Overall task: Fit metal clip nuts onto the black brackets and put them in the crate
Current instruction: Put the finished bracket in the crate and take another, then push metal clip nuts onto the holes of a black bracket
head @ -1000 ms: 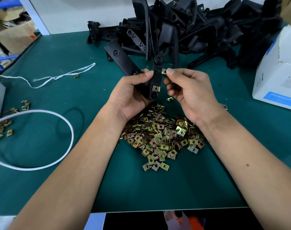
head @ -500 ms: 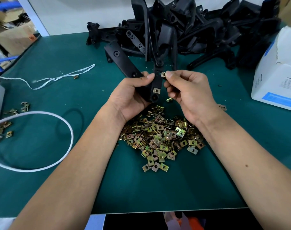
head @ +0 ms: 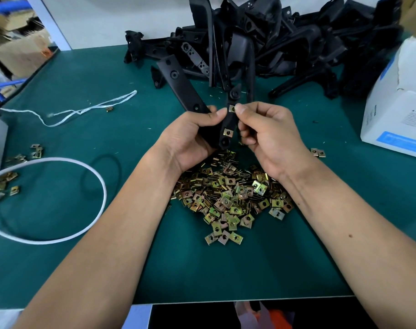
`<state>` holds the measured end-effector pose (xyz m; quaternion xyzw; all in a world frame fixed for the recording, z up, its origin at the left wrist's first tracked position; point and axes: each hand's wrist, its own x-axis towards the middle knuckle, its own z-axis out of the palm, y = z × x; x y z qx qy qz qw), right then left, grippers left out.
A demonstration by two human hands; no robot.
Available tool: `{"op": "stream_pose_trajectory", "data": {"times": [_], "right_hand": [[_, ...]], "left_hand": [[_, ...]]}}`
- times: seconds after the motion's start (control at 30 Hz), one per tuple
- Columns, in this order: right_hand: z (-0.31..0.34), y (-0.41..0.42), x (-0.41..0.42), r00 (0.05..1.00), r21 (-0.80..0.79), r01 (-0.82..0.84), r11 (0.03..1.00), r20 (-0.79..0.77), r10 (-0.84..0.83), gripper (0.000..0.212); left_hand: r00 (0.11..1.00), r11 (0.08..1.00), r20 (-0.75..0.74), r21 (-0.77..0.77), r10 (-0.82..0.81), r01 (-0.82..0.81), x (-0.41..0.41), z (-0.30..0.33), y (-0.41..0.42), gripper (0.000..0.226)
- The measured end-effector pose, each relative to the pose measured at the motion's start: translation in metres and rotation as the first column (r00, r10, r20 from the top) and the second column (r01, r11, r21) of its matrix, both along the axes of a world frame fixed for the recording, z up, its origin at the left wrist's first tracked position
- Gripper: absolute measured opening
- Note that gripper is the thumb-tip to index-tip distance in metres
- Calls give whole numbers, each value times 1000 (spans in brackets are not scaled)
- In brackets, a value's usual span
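Brackets first: the long black plastic bracket (head: 227,125) in hand runs roughly from six o'clock up to twelve, its near end carrying one square brass-coloured metal clip nut (head: 228,132) already seated. A second clip nut (head: 231,108) sits higher on the same arm, at the right hand's (head: 266,136) eleven o'clock, pinched by its thumb and forefinger. The left hand (head: 192,136) grips the bracket from nine o'clock. The loose heap of clip nuts (head: 230,198) lies at six o'clock on the green mat (head: 83,233).
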<state>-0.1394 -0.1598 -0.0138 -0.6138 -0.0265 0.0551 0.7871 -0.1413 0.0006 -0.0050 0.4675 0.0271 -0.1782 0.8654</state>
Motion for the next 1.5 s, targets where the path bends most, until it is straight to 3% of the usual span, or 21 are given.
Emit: {"op": "stream_pose_trajectory", "data": {"times": [0.1,0.2,0.37,0.5,0.67,0.8,0.9,1.0,1.07,1.13,1.2,1.3,1.37,1.43,1.5], "right_hand": [[-1,1,2,1000,14,-10,1000,-19,10,21],[-1,1,3,1000,-53,20,998,2,-20,19],[9,1,-1,987,-192,124,974,121,-102,14],[28,-23,-14,955,-156,226,961,228,-188,15],[55,-118,-43,862,-83,435,896,327,-388,15],[53,-250,-93,771,-23,578,815,343,-537,23],[39,-336,-163,710,2,659,752,329,-622,23],[13,-400,-226,675,-97,727,680,279,-682,32],[-17,-442,-259,641,-263,764,589,216,-736,24],[-52,-473,-283,644,-489,700,521,115,-757,23],[-84,-490,-301,660,-727,506,464,-21,-751,22],[-123,-495,-314,678,-922,147,359,-170,-715,21],[-133,-490,-316,682,-965,-47,258,-219,-698,17],[-136,-489,-317,667,-969,-131,210,-243,-705,17],[-132,-490,-314,649,-980,-109,166,-197,-735,22]], "left_hand": [[1000,1000,22,7,2,-2,0,1,-1,31],[999,996,48,80,23,-27,1,1,-1,16],[953,934,207,237,220,-267,-2,8,-7,25],[912,921,297,182,283,-345,-8,30,-47,25],[895,967,421,128,146,-218,-29,61,-174,24],[844,969,528,241,-91,-47,-76,69,-307,28],[740,920,616,392,-269,8,-121,50,-394,23],[603,823,665,567,-440,-25,-166,13,-449,39],[642,818,594,568,-486,94,-190,-19,-471,43],[757,769,347,562,-554,305,-202,-57,-485,50],[824,717,15,502,-567,484,-205,-92,-489,56],[775,617,-290,477,-562,626,-204,-142,-482,86],[736,469,-308,609,-603,640,-204,-165,-474,95],[734,389,-259,713,-628,584,-204,-176,-468,79],[742,336,-97,847,-664,412,-203,-174,-468,60]]}}
